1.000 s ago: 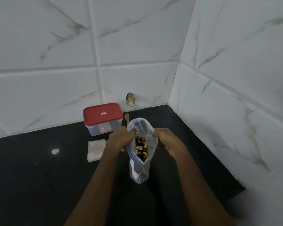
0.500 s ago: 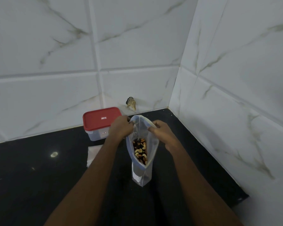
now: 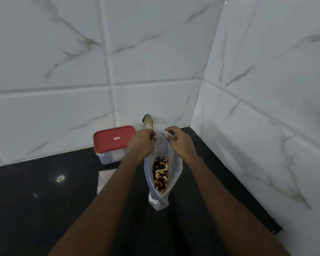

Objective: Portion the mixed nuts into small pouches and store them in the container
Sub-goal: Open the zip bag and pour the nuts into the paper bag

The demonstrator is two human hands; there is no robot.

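Your left hand (image 3: 141,143) pinches the far rim of the tall clear plastic stand-up bag (image 3: 174,169), and your right hand (image 3: 179,143) pinches the same rim just beside it, fingertips curled onto the film. The bag stands upright on the black stone counter (image 3: 35,200), near the wall corner, with the mixed cashews and dark nuts (image 3: 161,172) lying low inside it.

This looks like the step of opening the bag's mouth. Draw the two pinches apart sideways, evenly and not upward, so the base stays planted and the bag does not tip toward you. The film is thin and will likely buckle, so spread the mouth wide enough to reach in cleanly.

The clear rectangular plastic container with the red lid (image 3: 114,139) sits at the far left of the bag, against the back wall, with its lid on; it will need opening later.

Counted, left to right:
- One container.
- One flat white stack of small pouches (image 3: 104,180) on the container's near side. Your left forearm partly hides it, so how many pouches it holds cannot be told.
- One bag of nuts, the nuts too many to count.
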